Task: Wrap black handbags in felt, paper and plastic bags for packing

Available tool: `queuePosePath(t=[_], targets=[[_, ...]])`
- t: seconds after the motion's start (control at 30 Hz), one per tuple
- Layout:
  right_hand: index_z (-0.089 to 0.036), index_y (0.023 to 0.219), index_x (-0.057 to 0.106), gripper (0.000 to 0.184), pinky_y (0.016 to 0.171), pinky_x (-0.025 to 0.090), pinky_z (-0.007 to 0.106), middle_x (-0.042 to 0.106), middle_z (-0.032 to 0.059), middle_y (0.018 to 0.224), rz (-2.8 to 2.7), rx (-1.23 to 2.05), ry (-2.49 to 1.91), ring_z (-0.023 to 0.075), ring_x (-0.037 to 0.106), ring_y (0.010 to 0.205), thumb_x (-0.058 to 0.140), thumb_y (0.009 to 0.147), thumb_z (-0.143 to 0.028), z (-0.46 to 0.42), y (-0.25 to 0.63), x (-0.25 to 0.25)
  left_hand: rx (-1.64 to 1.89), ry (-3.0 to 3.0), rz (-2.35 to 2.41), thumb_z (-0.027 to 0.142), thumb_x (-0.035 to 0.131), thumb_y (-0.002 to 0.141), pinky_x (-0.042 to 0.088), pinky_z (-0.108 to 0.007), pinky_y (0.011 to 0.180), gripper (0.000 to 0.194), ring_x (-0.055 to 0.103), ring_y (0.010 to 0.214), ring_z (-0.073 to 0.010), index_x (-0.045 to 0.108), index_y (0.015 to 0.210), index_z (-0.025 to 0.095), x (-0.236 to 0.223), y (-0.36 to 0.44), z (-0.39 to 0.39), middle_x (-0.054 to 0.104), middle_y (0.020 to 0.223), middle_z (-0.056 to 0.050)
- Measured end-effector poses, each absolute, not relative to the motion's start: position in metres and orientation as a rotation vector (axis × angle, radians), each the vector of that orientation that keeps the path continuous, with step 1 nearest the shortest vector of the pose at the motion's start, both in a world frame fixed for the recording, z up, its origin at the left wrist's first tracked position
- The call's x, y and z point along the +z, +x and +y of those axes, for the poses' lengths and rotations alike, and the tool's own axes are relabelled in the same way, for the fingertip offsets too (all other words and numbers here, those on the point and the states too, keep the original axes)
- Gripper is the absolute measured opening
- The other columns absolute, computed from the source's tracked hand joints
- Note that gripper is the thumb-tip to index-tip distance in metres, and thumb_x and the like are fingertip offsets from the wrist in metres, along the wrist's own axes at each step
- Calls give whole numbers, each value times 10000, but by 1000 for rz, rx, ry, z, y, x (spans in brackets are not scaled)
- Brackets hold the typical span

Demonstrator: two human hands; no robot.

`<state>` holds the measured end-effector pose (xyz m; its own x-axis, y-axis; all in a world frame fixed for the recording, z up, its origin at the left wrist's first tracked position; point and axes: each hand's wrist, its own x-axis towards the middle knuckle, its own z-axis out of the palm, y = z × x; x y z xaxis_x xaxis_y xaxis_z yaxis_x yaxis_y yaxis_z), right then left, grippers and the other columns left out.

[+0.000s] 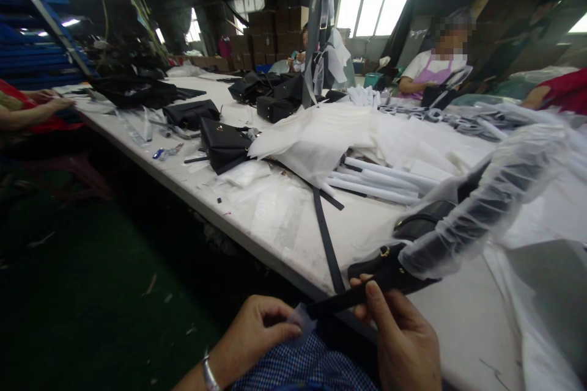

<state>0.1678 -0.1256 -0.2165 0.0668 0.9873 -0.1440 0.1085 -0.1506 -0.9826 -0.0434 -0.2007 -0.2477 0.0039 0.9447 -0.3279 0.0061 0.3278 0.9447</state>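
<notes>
A black strap point(337, 302) runs between my two hands at the table's near edge. My left hand point(268, 324) pinches a small piece of thin clear film point(302, 321) at the strap's end. With thumb and fingers, my right hand point(398, 324) grips the strap farther along. Just beyond it lies a black handbag point(417, 226) with gold-coloured fittings, its right part covered by crumpled translucent wrapping point(495, 195). Another flat black strap point(326, 238) lies on the table to the left of that bag.
Several black bags point(227, 140) lie along the long white table point(257, 238). White sheets point(321, 134) are heaped in the middle, beside white-wrapped rods point(376, 180). A grey post point(312, 30) rises behind. A co-worker in a purple apron point(431, 73) sits across; others are at the sides.
</notes>
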Motion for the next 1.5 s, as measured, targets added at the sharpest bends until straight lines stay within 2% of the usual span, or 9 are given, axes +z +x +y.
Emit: queuePosePath(t=[0.43, 0.57, 0.67, 0.87, 1.07, 1.17, 1.3, 1.4, 1.5], targets=[[-182, 664, 718, 457, 593, 444, 238, 646, 21, 603, -1309, 1261, -1439, 171, 589, 639, 698, 760, -628, -122, 172, -203, 999, 968, 1213, 465, 749, 797, 468, -284, 702, 368, 679, 791, -230, 801, 969, 143, -234, -23, -186, 772, 876, -94], [-171, 802, 763, 464, 542, 394, 250, 524, -28, 477, -1296, 1269, -1449, 149, 500, 521, 707, 745, -628, -123, 173, -200, 1007, 996, 1183, 476, 727, 822, 471, -277, 698, 390, 672, 775, -216, 793, 1016, 144, -224, -8, -174, 771, 887, -97], [-162, 899, 766, 497, 507, 384, 247, 526, -30, 476, -1288, 1289, -1394, 151, 502, 499, 690, 758, -632, -123, 174, -202, 1026, 1045, 1196, 488, 701, 839, 443, -249, 626, 381, 638, 696, -182, 803, 962, 142, -213, 4, -160, 757, 801, -73], [-182, 596, 672, 571, 582, 473, 253, 654, 43, 584, -1410, 1165, -1227, 177, 606, 565, 503, 896, -638, -127, 184, -206, 1116, 986, 1145, 513, 730, 801, 501, -281, 649, 420, 674, 720, -217, 782, 961, 129, -200, 28, -133, 759, 803, -92], [-165, 772, 755, 541, 581, 555, 297, 722, 75, 712, -1164, 1299, -1222, 231, 663, 621, 566, 839, -668, -129, 187, -206, 1154, 952, 1187, 516, 763, 765, 522, -300, 701, 429, 685, 790, -234, 776, 929, 120, -201, 41, -124, 767, 868, -112], [-180, 926, 784, 494, 615, 575, 302, 754, 83, 798, -1195, 1192, -1293, 248, 687, 669, 672, 764, -633, -133, 191, -207, 1161, 980, 1152, 512, 732, 800, 527, -307, 728, 415, 683, 800, -228, 774, 974, 138, -199, 43, -122, 763, 905, -102], [-177, 1030, 776, 547, 495, 495, 255, 664, 20, 552, -1174, 1119, -1427, 186, 601, 486, 729, 711, -618, -136, 197, -207, 1215, 1142, 1153, 481, 712, 830, 518, -275, 763, 346, 673, 896, -228, 783, 938, 160, -194, 44, -116, 729, 972, -86], [-155, 989, 780, 573, 435, 425, 249, 562, -19, 419, -1099, 1199, -1444, 154, 511, 390, 716, 705, -649, -133, 195, -203, 1171, 1125, 1150, 484, 703, 837, 529, -289, 764, 359, 682, 903, -242, 775, 970, 159, -193, 46, -112, 738, 965, -91], [-159, 875, 783, 536, 458, 433, 258, 555, -14, 402, -1102, 1191, -1440, 163, 524, 401, 716, 695, -660, -127, 191, -196, 1153, 1082, 1193, 495, 721, 815, 538, -313, 766, 407, 691, 897, -260, 762, 1026, 149, -195, 47, -109, 757, 970, -101]])
